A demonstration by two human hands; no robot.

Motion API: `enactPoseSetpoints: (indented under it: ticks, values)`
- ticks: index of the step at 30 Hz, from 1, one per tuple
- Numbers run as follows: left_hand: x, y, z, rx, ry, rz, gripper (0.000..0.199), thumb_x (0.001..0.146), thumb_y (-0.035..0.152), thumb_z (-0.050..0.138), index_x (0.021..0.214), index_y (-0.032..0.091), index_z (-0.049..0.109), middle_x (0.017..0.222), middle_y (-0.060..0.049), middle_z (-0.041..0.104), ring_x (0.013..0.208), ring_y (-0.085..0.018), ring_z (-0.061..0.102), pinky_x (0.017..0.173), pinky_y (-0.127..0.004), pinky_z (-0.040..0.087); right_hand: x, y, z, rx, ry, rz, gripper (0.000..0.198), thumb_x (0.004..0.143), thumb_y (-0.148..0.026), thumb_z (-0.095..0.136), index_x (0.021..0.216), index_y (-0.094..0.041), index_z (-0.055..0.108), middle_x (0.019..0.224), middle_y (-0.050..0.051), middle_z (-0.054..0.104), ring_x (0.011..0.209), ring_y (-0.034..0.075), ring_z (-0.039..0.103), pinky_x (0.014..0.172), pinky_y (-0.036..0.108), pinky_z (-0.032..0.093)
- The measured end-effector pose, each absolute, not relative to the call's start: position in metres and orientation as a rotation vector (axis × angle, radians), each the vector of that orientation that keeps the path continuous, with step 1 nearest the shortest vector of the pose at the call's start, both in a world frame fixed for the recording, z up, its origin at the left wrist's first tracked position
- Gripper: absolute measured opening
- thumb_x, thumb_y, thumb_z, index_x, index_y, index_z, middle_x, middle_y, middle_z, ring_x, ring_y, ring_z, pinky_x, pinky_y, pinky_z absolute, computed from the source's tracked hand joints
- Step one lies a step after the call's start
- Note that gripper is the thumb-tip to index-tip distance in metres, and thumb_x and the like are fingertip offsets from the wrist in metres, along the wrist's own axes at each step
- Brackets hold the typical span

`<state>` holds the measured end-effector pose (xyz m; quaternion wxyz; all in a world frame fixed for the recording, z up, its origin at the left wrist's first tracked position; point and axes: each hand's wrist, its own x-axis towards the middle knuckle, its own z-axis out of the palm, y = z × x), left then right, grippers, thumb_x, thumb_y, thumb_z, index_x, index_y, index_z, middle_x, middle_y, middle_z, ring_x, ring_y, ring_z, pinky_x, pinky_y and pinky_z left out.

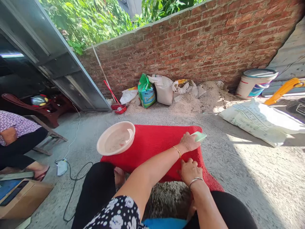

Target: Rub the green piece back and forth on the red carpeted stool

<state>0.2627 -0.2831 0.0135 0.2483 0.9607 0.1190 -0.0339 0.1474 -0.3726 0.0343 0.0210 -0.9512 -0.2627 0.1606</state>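
Observation:
A red cloth [154, 136] is spread over a low bench in front of my knees and hangs down at the right end. My left hand [189, 142] reaches across to the far right corner, closed on a pale green flat block [199, 136] that looks like a bar of soap. Part of that block is hidden under the fingers. Closer to me, my right hand [191, 170] bends its fingers over the cloth at the near right edge, gripping it. A pale pink basin [101, 147] of cloudy water stands on the bench's left end.
On the left a person [19, 127] sits near a cardboard box [30, 197] and a cable [71, 190]. Several sacks [163, 90] and a red dustpan [120, 109] line the brick wall [214, 41]. A bucket [247, 84] and white sack [257, 119] are on the right.

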Motion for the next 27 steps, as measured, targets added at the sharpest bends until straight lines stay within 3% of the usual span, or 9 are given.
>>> enactPoseSetpoints:
  ticks: [3,7,11,16,21,24,27]
  values:
    - [0.236,-0.235,0.029,2.587,0.763,0.013,0.042,0.078,0.053,0.052,0.117,0.038,0.056,0.113,-0.002,0.057,0.106,-0.023,0.055,0.092,-0.033,0.042,0.146,-0.375,0.037,-2.951,-0.850,0.484,0.038,0.082,-0.042,0.064,0.115,-0.023,0.063,0.113,0.018,0.055,0.106,0.035,0.055,0.074,0.045,0.047]
    - [0.187,-0.149,0.052,2.517,1.275,0.116,0.045,0.088,0.042,0.038,0.128,0.024,0.048,0.125,-0.015,0.051,0.116,-0.032,0.049,0.091,-0.043,0.041,0.145,-0.377,0.037,-2.923,-0.876,0.495,0.039,0.082,-0.045,0.065,0.114,-0.023,0.063,0.115,0.019,0.055,0.106,0.035,0.055,0.075,0.046,0.047]
    - [0.159,-0.118,0.054,2.429,1.574,0.134,0.048,0.086,0.036,0.040,0.129,0.015,0.045,0.130,-0.024,0.044,0.121,-0.038,0.045,0.090,-0.049,0.041,0.146,-0.378,0.036,-2.906,-0.890,0.493,0.040,0.081,-0.045,0.065,0.114,-0.023,0.063,0.115,0.019,0.055,0.106,0.036,0.055,0.074,0.047,0.047]
    - [0.186,-0.187,0.030,2.528,1.338,0.114,0.049,0.086,0.039,0.042,0.130,0.018,0.045,0.131,-0.021,0.044,0.122,-0.037,0.042,0.096,-0.050,0.036,0.145,-0.376,0.033,-2.926,-0.898,0.464,0.039,0.081,-0.044,0.065,0.115,-0.023,0.063,0.114,0.019,0.055,0.105,0.036,0.055,0.073,0.046,0.046]
    - [0.227,-0.276,0.015,2.627,0.687,-0.040,0.047,0.075,0.054,0.056,0.118,0.034,0.057,0.119,-0.006,0.055,0.111,-0.027,0.052,0.093,-0.039,0.041,0.143,-0.376,0.031,-2.954,-0.895,0.421,0.038,0.082,-0.040,0.065,0.114,-0.021,0.064,0.110,0.019,0.056,0.103,0.035,0.056,0.073,0.045,0.046]
    - [0.232,-0.280,0.021,2.580,0.431,-0.094,0.048,0.077,0.063,0.050,0.116,0.038,0.059,0.109,-0.004,0.059,0.101,-0.024,0.057,0.087,-0.037,0.045,0.143,-0.374,0.032,-2.954,-0.877,0.464,0.040,0.083,-0.040,0.064,0.118,-0.022,0.062,0.112,0.020,0.055,0.104,0.036,0.055,0.074,0.045,0.046]
    - [0.215,-0.238,0.034,2.548,0.659,-0.019,0.048,0.080,0.060,0.048,0.121,0.037,0.057,0.111,-0.004,0.060,0.101,-0.024,0.058,0.089,-0.037,0.044,0.143,-0.374,0.033,-2.966,-0.898,0.479,0.041,0.082,-0.042,0.064,0.118,-0.022,0.062,0.115,0.021,0.054,0.106,0.036,0.055,0.074,0.046,0.046]
